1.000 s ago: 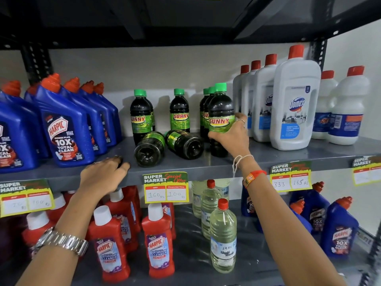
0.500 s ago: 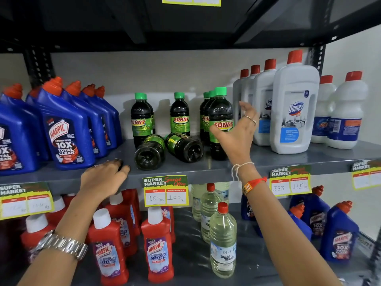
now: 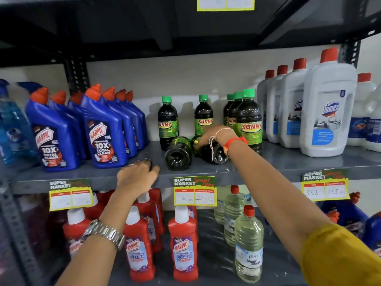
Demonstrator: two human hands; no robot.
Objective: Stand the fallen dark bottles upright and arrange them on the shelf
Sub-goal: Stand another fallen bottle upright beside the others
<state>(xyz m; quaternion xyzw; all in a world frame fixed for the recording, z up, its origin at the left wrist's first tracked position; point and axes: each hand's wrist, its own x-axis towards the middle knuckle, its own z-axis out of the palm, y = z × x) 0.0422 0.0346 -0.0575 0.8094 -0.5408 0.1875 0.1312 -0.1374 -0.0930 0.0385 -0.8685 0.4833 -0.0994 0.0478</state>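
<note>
Leaving the upright front bottle it was steadying a second ago, the right hand now drops onto the right fallen bottle, fingers curling over it, though how firmly I cannot tell. Both fallen bottles lie mid-shelf, the left fallen bottle just beside it. The left hand rests flat on the shelf edge, holding nothing; righting looks about to begin.

Bright, even light; blurred, warped edges
</note>
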